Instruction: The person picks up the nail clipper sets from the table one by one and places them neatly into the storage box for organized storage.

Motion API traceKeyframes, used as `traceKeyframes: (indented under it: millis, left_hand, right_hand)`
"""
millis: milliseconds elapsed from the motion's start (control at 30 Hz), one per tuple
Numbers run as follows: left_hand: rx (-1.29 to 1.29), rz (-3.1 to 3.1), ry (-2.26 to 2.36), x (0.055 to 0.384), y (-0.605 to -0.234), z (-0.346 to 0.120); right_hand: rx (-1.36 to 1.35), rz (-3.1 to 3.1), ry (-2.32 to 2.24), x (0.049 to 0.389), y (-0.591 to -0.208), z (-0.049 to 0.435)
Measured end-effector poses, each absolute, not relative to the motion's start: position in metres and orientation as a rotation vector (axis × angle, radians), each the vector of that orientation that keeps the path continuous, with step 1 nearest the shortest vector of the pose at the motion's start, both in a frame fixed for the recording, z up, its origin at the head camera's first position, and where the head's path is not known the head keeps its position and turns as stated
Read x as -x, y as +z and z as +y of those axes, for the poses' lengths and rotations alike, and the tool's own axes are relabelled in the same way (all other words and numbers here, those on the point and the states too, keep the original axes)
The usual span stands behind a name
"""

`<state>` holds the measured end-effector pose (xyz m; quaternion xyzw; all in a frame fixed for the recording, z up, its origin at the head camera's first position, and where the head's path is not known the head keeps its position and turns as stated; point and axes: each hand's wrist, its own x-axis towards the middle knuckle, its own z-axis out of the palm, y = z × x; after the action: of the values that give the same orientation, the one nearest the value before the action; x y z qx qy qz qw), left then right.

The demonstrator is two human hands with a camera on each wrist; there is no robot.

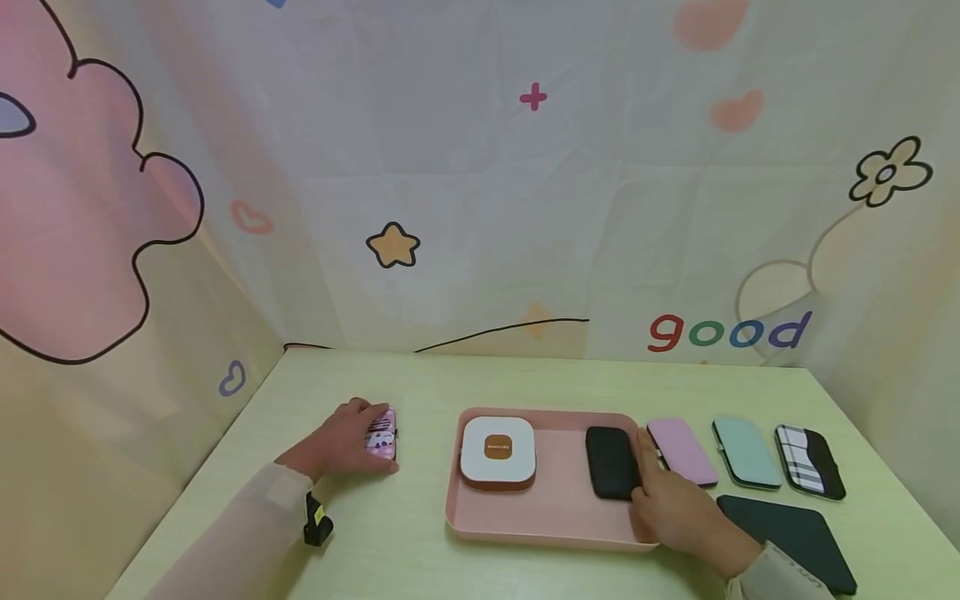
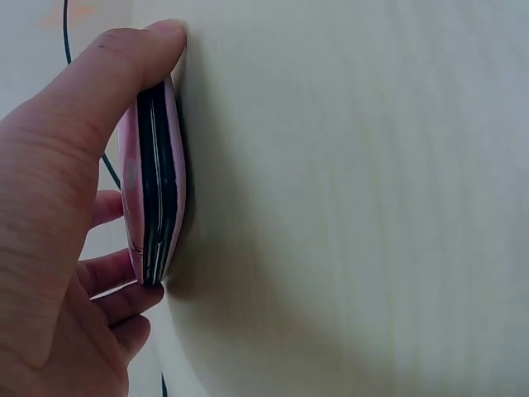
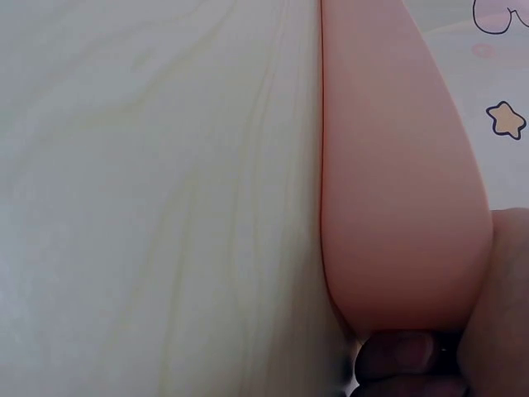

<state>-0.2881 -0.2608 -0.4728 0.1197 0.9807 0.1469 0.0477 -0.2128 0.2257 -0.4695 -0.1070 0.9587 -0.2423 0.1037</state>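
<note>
Case (image 1: 382, 445), pink and patterned, lies on the left of the counter (image 1: 427, 385), well apart from the pink tray (image 1: 555, 523) to its right. Its long axis runs near to far, while the tray's runs left to right, so the right long edge of the first looks towards the short left end of the second. The left grip (image 1: 339, 438) comes in from the left and grasps the case across its length, thumb on the near end and fingertips at the far one; whether its underside touches the counter is not plain. The right grip (image 1: 681, 510) is clenched on the opposite, right end of the tray, with the lilac case (image 1: 684, 452) just beyond to the right. Inside the tray the white box (image 1: 498, 467) stands at the left, on the side facing the left grip; the black pouch (image 1: 611, 463) lies at the right, close by the right grip, though contact there cannot be told. The sideways gap between patterned case and tray seems the relation that matters, with the left grip nearer it.
</note>
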Motion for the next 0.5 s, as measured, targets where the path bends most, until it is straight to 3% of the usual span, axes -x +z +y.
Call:
traceKeyframes:
  millis: [500]
  left_hand:
    - [-0.441,3.111,0.367,0.270,-0.453,-0.237]
  right_hand:
    - [0.286,2.826,-0.664,0.214,-0.469,0.225]
